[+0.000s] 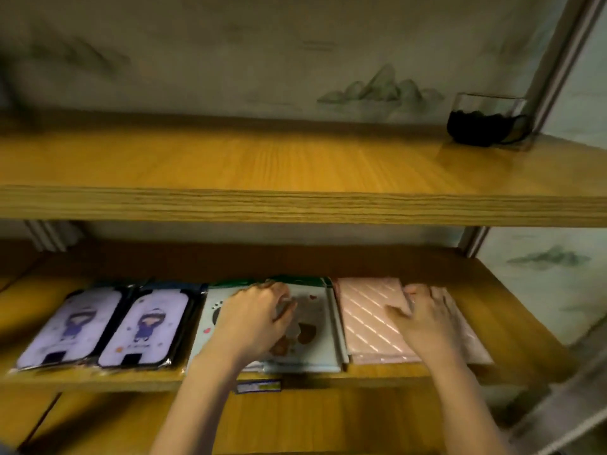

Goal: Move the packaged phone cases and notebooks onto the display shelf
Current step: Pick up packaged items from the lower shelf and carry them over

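On the lower shelf (476, 277) we see four flat items in a row near the front edge. Far left: two phone cases in clear wrap, left case (70, 326) & right case (146, 330), lying side by side w/ edges touching, both lilac w/ a small cartoon figure & black rims. Next, just beside them, a pale notebook (315, 339) w/ brown bear shapes & small hearts on the cover; a dark green edge shows behind its far end, can't tell if that's wrapping or another item. Our left hand (254, 320) lies on this notebook, palm down, fingers curled at the far edge; can't tell whether it's gripping or just pressing. A small label (258, 386) is stuck on the shelf front below that hand. Right of the notebook, nearly touching it, is a pink item (368, 316) w/ diagonal stripes, looks like a stack of at least two, exact kind unclear. Our right hand (423, 320) rests flat on it, fingers spread & open, holding nothing. The upper shelf (262, 165) is above, w/ a glass container (487, 121) of dark contents at its far right, by the metal upright (558, 57). The view is blurred.
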